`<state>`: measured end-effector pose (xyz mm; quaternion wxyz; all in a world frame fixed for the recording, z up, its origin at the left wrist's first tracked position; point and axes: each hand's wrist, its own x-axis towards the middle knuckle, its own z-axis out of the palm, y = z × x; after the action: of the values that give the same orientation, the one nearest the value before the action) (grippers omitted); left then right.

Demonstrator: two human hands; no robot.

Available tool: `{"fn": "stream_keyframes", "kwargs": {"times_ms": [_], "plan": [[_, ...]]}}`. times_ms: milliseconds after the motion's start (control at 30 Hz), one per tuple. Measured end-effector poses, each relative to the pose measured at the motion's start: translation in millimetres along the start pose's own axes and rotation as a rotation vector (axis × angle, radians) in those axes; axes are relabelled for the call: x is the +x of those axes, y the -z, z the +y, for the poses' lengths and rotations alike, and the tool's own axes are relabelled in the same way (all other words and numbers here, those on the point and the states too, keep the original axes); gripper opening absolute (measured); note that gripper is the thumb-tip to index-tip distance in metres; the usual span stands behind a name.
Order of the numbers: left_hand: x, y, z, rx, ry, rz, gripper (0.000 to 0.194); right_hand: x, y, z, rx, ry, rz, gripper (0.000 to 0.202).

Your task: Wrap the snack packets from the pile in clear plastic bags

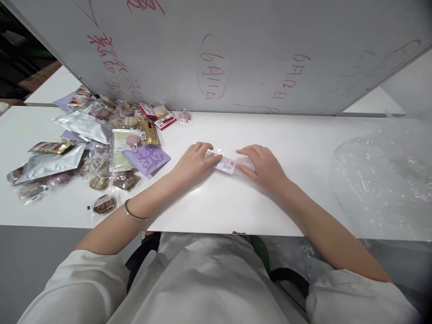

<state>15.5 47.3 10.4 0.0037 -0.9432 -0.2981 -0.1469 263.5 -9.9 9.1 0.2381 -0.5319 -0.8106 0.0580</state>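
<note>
A clear plastic bag with a white and red printed label (225, 165) lies over the middle of the white table, between my two hands. My left hand (194, 161) grips its left end, fingers curled and thumb pressed down beside the label. On the other side, my right hand (263, 167) pinches the bag near the label's right edge, thumb and fingers bent around the film. Whether anything else is inside the bag I cannot make out. Nearest my left forearm lie a purple patterned packet (147, 159) and a pale green packet (122, 151).
Several wrapped snacks, gold sachets (148, 132) and silver pouches (50, 162) are heaped on the left. One wrapped brown piece (104, 204) lies near the front edge. Clear plastic bags (384, 175) cover the right end. A whiteboard (249, 54) with red writing stands behind.
</note>
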Motion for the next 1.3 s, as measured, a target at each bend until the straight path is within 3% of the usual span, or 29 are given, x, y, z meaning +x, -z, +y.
{"fn": "stream_keyframes", "kwargs": {"times_ms": [100,200,300,500,633,700,800,900,1100,1300], "plan": [[-2,2.7,1,-0.008,-0.102,-0.053,0.037,-3,-1,-4,-0.065,0.235,-0.113,0.037],[-5,7.5,0,-0.037,-0.138,-0.063,0.046,-6,-3,-9,-0.136,0.255,-0.146,0.032],[-5,9.8,0,-0.079,-0.09,-0.04,0.037,-7,0,-11,-0.126,0.212,-0.157,0.033],[-1,3.2,0,-0.14,0.033,-0.08,0.045,0,5,-4,0.16,-0.049,-0.235,0.032],[1,-4.3,4,0.033,0.024,0.015,0.032,3,-4,1,-0.102,-0.044,-0.024,0.032],[0,-5.2,8,0.089,0.013,0.026,0.03,-1,-7,-4,-0.224,-0.014,0.01,0.033],[-5,-3.6,18,0.104,0.048,-0.066,0.037,-10,-10,-18,-0.276,0.053,-0.053,0.037],[-12,-3.2,24,0.044,0.135,-0.135,0.044,-19,-17,-31,-0.284,0.037,-0.1,0.056],[-21,-15.0,21,-0.159,0.085,-0.202,0.083,-19,-28,-24,-0.218,-0.063,-0.152,0.057],[-17,-27.1,23,-0.097,0.182,-0.15,0.074,-13,-26,-16,-0.203,-0.117,-0.136,0.059]]}}
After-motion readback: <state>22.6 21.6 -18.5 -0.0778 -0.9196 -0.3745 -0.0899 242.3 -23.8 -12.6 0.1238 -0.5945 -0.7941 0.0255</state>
